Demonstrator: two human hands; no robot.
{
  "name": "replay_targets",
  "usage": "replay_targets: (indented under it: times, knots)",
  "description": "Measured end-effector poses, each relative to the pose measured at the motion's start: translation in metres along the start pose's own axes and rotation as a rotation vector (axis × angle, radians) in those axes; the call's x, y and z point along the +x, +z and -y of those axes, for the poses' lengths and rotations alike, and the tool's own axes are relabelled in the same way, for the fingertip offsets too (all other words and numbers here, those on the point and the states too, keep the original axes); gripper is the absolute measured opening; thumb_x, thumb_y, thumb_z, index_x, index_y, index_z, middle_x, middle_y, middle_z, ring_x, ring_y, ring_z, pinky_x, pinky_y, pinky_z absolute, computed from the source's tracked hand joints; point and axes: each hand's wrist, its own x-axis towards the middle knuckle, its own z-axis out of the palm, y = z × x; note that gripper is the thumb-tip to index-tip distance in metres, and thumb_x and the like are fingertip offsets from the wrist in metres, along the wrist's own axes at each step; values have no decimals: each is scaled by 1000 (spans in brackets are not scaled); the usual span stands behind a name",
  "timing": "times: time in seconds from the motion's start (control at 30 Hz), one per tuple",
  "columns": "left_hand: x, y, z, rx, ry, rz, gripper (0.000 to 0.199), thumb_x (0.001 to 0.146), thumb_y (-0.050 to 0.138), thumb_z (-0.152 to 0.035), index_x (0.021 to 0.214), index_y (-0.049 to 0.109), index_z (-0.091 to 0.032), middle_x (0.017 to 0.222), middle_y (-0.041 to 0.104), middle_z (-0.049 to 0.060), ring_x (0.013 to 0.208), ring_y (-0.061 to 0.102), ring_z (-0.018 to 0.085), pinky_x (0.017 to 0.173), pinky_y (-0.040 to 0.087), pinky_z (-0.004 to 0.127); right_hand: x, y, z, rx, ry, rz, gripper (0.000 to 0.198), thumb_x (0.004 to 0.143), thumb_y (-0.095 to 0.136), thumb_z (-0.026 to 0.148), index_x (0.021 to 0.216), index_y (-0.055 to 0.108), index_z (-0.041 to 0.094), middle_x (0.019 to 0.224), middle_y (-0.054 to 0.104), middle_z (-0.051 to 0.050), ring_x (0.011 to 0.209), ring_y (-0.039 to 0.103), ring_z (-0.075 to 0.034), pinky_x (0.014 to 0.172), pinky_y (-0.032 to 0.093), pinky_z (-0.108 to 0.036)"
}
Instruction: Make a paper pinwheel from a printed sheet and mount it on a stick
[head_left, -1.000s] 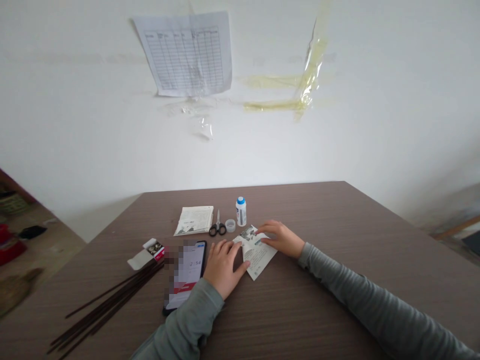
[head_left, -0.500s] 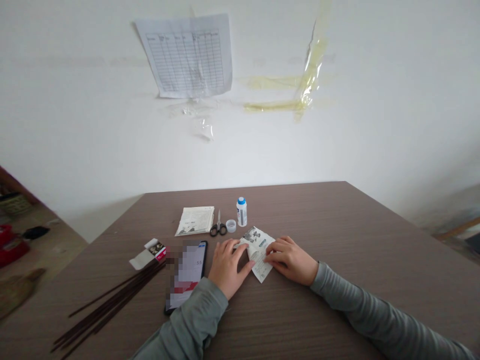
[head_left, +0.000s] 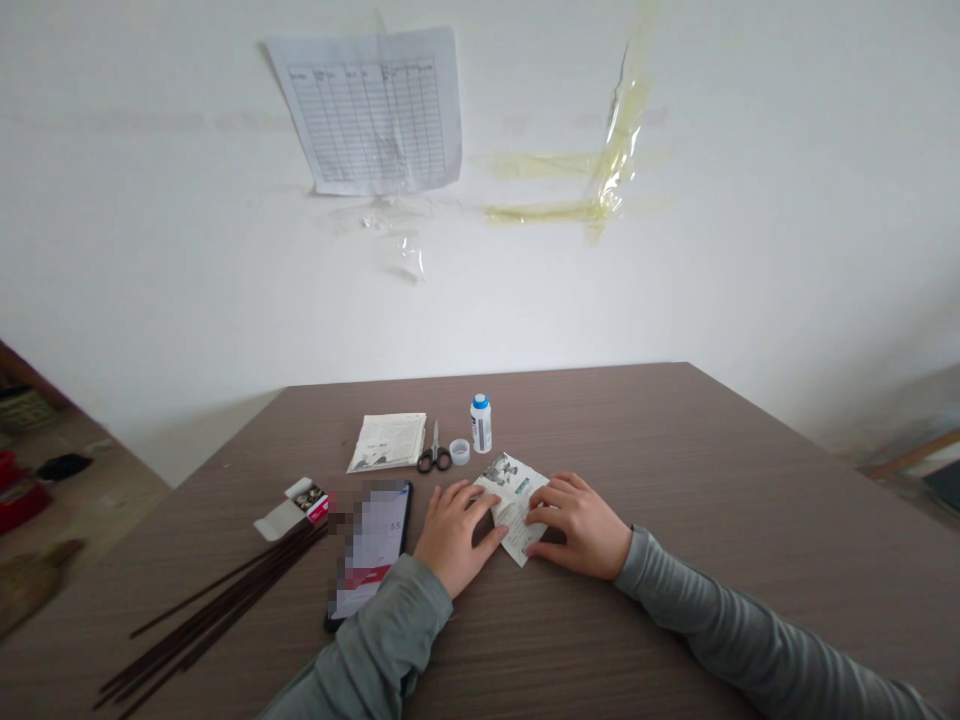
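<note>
A small piece of printed newspaper (head_left: 517,505) lies on the brown table between my hands, one corner pointing toward me. My left hand (head_left: 457,535) rests on its left edge with fingers spread and the thumb reaching over the paper. On the right side, my right hand (head_left: 574,525) touches the sheet, its fingers bent and the thumb apart from them near the lower edge. Just behind the paper stands a white glue bottle (head_left: 481,425) with a blue cap. Beside it are a small clear round cap (head_left: 460,452) and black-handled scissors (head_left: 434,455).
A stack of folded newspaper (head_left: 388,442) lies at the back left. Left of my left hand are a phone (head_left: 375,560), an open small box (head_left: 304,505) and several thin dark sticks (head_left: 217,610). Behind the table (head_left: 675,450) rises a white wall with a taped printed sheet (head_left: 375,115).
My right thumb has moved down and away from the fingers, opening the hand over the paper. My left hand stays nearly in place. The view has shifted slightly.
</note>
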Motion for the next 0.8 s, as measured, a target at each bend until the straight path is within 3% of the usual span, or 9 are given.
replay_targets:
  times: [0.27, 0.5, 0.7, 0.8]
  knots:
    - [1, -2, -4, -17, -5, -14, 29, 109, 98, -35, 137, 100, -33, 154, 94, 16, 154, 83, 48, 140, 62, 87, 0, 0, 2, -3, 33, 22, 21, 110, 102, 53, 122, 99, 35, 124, 97, -9, 116, 90, -35, 137, 62, -67]
    - [1, -1, -5, -5, -11, -1, 26, 115, 91, -30, 139, 100, -30, 154, 94, 17, 155, 83, 46, 140, 64, 84, 1, 1, -1, 86, 66, 39, 11, 112, 94, 41, 122, 98, 39, 125, 97, -7, 119, 90, -36, 142, 60, -69]
    - [3, 4, -1, -36, -5, -56, 24, 122, 79, -31, 130, 102, -32, 144, 96, 14, 147, 86, 41, 136, 69, 77, -1, -2, 0, 66, 46, 25, 39, 105, 79, 16, 134, 97, 35, 128, 98, -9, 121, 91, -35, 140, 61, -64]
    - [5, 4, -1, -30, -1, -55, 28, 123, 75, -30, 129, 102, -32, 142, 95, 13, 145, 86, 40, 136, 68, 77, 0, -5, 0, 63, 48, 40, 42, 105, 77, 15, 135, 97, 36, 129, 97, -8, 121, 90, -34, 137, 62, -61]
